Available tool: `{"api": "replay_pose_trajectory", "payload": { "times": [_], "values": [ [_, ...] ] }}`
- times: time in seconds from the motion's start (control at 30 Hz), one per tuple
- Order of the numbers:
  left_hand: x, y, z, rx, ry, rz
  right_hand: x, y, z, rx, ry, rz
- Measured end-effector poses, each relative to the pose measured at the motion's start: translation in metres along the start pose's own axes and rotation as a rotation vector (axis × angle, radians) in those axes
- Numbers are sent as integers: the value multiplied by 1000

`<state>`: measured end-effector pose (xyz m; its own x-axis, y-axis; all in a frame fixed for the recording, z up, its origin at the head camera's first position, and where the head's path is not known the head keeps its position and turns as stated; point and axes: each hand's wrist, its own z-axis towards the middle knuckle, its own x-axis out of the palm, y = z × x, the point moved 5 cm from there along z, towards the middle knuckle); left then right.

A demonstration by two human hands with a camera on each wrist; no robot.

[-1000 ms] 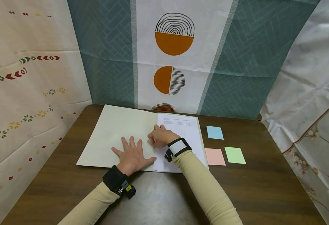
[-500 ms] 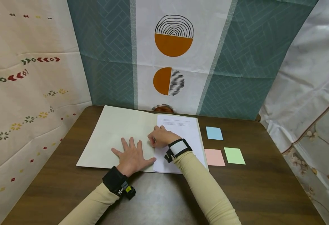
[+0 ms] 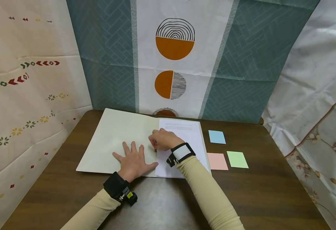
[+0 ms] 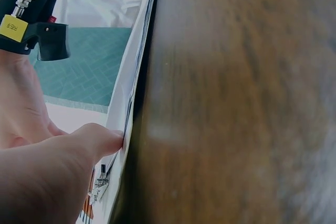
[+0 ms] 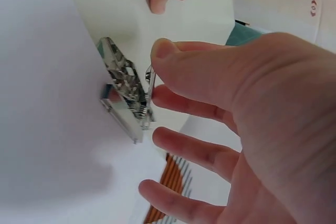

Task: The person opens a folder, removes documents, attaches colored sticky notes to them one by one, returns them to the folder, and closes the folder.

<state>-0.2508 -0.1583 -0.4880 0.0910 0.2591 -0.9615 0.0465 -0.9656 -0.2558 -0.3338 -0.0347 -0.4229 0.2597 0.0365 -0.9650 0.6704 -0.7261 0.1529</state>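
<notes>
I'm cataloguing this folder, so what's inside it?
Printed paper lies on the right side of the folder, with a metal clip at the paper's edge, pinched by the right hand. Anything beneath the paper is covered and can't be seen.

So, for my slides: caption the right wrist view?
Right hand pinches the lever of a metal clip beside paper.

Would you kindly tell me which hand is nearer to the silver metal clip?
Right. The right hand pinches the clip by its lever; the left hand lies apart, spread on the open cream folder.
</notes>
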Motion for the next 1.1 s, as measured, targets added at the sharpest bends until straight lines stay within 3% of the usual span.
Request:
{"api": "replay_pose_trajectory", "payload": {
  "times": [0.4, 0.8, 1.1],
  "values": [
    [2, 0, -1, 5, 1, 10, -12, -3, -4, 27, -84, 5],
    [2, 1, -1, 7, -14, 7, -25, -8, -3, 42, -302, -76],
    [1, -1, 0, 10, -21, 2, -29, -12, -3, 137, -440, -124]
  ]
}}
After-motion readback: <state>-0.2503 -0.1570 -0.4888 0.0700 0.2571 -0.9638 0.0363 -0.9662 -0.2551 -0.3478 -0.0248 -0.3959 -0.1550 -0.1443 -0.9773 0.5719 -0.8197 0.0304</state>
